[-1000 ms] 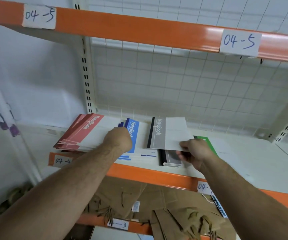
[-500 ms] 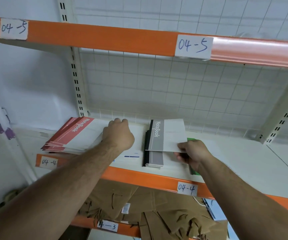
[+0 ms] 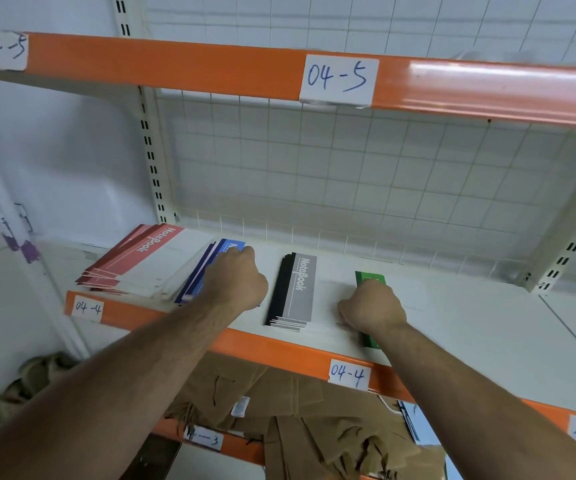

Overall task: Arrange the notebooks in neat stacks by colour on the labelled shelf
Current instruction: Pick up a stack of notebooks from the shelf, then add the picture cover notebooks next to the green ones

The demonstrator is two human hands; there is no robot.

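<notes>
**Grey pile finished, green next:** A grey notebook that was held above its pile a second ago is now laid on the grey stack [image 3: 295, 289]. That stack is squared up near the middle of the shelf [image 3: 487, 317].

The right grip [image 3: 371, 306], freed of that book, has been moved across to the green notebook [image 3: 369, 277] just right of the grey stack. It is set knuckles-up on the cover with the fingers curled under and hidden. Whether the book is pinched or only pressed cannot be told.

The left grip [image 3: 234, 282] is kept on the blue notebooks [image 3: 203, 268], also curled, and its hold is equally unclear. That pile is fanned out and touches the red stack [image 3: 141, 261] at the far left, which is itself splayed.

Grey is judged settled. Blue and red are still to be squared, and green appears to be taken up next.

"NoteBook" is printed in white along the grey and red covers. A handwritten tag reading "04-4" [image 3: 347, 375] is taped to the orange rail [image 3: 279, 351], with another at its left end. A "04-5" tag [image 3: 337, 79] is fixed to the rail above. A partly hidden tag ending "-3" [image 3: 203, 439] is seen below, where brown paper bags [image 3: 297, 420] are heaped.
</notes>
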